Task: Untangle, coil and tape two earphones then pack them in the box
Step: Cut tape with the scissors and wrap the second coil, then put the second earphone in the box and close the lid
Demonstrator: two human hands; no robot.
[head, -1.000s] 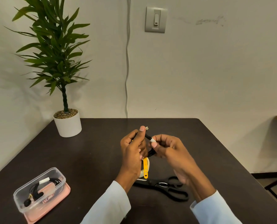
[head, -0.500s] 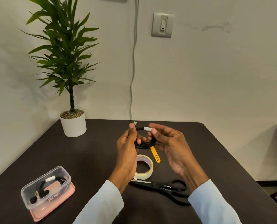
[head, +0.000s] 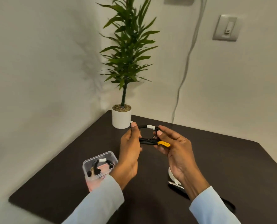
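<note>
A coiled black earphone cable (head: 148,133) with white tape hangs above the clear plastic box (head: 100,164), which holds another taped coil (head: 102,164).

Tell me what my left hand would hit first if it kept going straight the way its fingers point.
Probably the white plant pot: the left hand, holding the coiled earphone, points up and away toward it. Depth between them is unclear.

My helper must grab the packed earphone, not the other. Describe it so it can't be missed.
On the dark table, near its left edge, sits a clear box by the left sleeve. The earphone lies coiled inside it. Unlike the held coil, it shows no yellow tab.
</note>
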